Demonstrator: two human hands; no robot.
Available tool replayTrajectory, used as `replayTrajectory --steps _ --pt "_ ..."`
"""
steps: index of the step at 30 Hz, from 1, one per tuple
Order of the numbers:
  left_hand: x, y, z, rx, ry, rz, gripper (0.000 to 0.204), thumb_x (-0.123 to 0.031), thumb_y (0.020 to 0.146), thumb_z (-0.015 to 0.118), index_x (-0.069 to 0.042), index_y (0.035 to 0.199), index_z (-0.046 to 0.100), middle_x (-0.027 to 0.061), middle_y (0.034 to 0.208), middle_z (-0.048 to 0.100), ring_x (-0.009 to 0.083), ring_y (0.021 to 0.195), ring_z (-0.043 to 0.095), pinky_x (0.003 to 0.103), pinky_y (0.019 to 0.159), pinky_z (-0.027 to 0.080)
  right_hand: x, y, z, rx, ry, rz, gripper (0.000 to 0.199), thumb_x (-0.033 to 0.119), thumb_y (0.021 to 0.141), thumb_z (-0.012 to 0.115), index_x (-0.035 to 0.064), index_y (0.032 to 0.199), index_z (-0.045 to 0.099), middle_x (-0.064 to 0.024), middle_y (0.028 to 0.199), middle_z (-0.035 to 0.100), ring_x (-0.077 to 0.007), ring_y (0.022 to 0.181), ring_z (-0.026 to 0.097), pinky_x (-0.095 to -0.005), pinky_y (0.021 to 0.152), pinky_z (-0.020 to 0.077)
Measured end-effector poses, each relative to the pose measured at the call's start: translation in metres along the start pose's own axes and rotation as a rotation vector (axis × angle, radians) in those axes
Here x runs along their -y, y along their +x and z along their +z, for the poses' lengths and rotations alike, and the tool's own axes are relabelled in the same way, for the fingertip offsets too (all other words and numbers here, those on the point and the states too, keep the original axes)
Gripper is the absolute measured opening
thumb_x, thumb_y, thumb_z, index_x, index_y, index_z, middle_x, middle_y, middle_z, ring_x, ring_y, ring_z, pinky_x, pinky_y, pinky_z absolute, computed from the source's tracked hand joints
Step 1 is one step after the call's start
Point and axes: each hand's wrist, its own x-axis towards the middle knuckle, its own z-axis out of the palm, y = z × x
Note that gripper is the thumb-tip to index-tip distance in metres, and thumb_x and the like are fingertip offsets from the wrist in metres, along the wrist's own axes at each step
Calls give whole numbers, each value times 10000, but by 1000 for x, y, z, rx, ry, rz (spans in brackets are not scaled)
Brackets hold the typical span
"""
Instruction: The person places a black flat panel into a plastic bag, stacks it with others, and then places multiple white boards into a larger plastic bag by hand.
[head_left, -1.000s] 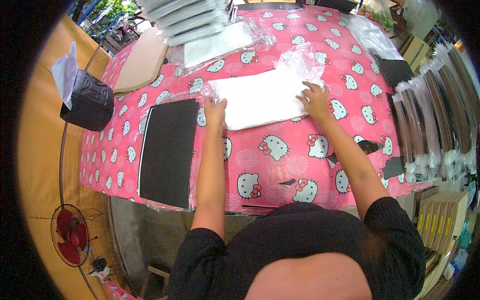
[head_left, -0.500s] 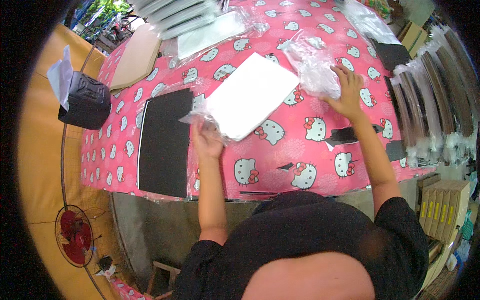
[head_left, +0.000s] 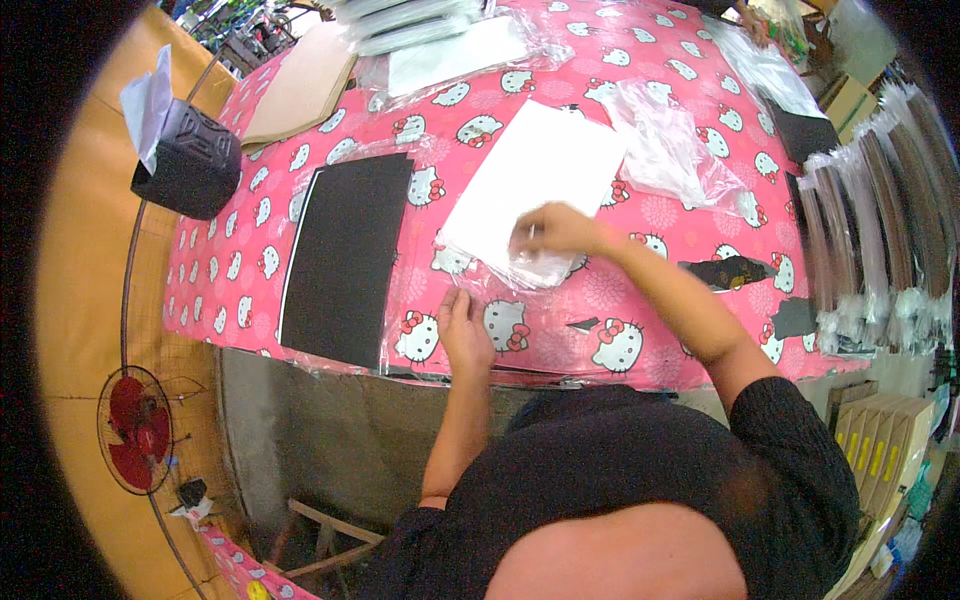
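A white rectangular stack or sheet [head_left: 545,165] lies slanted on the table, with clear plastic film [head_left: 515,272] showing around its near end. Over that near end is my right hand [head_left: 560,232], its fingers bent down and drawn together; what they pinch, if anything, is hidden. My left hand [head_left: 467,330] lies just below the film's near corner, fingers stretched out, nothing visible in it. Left of it lies a flat black sheet stack [head_left: 345,260] with a white edge and clear film around it. Crumpled clear plastic bags [head_left: 665,145] rest to the right of the white stack.
A pink patterned cloth [head_left: 640,290] covers the table. Brown sheets [head_left: 300,85], film-wrapped packs [head_left: 410,25] and a black container [head_left: 190,160] stand along the far left. Wrapped dark packs [head_left: 875,210] line the right side. Black scraps [head_left: 735,272] lie nearby. A red fan [head_left: 138,430] is lower left.
My right hand has left the crumpled plastic bags and moved left onto the white stack's near end. My left hand has drawn back toward me. The view has shifted slightly.
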Motion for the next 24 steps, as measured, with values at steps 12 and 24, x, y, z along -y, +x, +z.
replayTrajectory --steps 12,24 --pt "-19 -14 8 -181 -846 -394 119 -146 804 562 -57 836 489 59 850 547 179 833 532 343 762 448 -157 96 -112 -419 -673 600 416 284 755 579 -7 1040 498 -211 996 549 -343 954 517 -393 820 408" --pt "-32 -13 11 -251 -1087 -478 143 -189 821 448 -60 871 483 82 961 539 241 931 499 416 863 376 44 96 -148 -313 -525 -111 318 285 637 683 -8 658 561 -90 567 523 -176 549 504 -320 507 383"
